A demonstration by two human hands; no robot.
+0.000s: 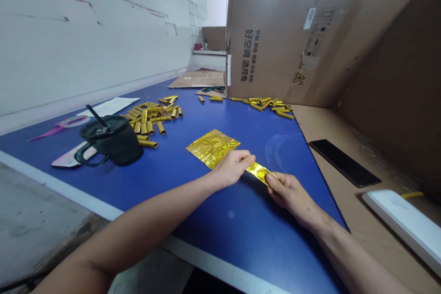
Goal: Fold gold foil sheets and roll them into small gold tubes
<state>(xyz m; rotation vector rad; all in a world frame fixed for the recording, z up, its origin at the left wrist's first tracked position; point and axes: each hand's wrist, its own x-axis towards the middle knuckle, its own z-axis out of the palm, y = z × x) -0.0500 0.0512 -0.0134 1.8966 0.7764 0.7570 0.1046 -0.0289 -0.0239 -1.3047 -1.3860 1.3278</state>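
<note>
My left hand (pixel 233 167) and my right hand (pixel 289 195) both grip a shiny gold foil strip (pixel 259 172), one at each end, above the blue table (pixel 220 206). The strip looks flat and narrow. My left fingers are curled over its far end; the right thumb presses on its near end. Just beyond my left hand lies a square gold foil sheet (pixel 211 146), creased and flat on the table, its near corner partly hidden by that hand. To the left, a pile of small folded gold foil tubes (pixel 149 127) lies loosely heaped.
A dark lidded mug (pixel 119 140) with a straw stands at left, near a tape roll (pixel 73 121) and white paper (pixel 113 104). More gold tubes (pixel 265 103) lie before a large cardboard box (pixel 275 46). A black phone (pixel 344 162) and a white device (pixel 406 223) rest on cardboard at right.
</note>
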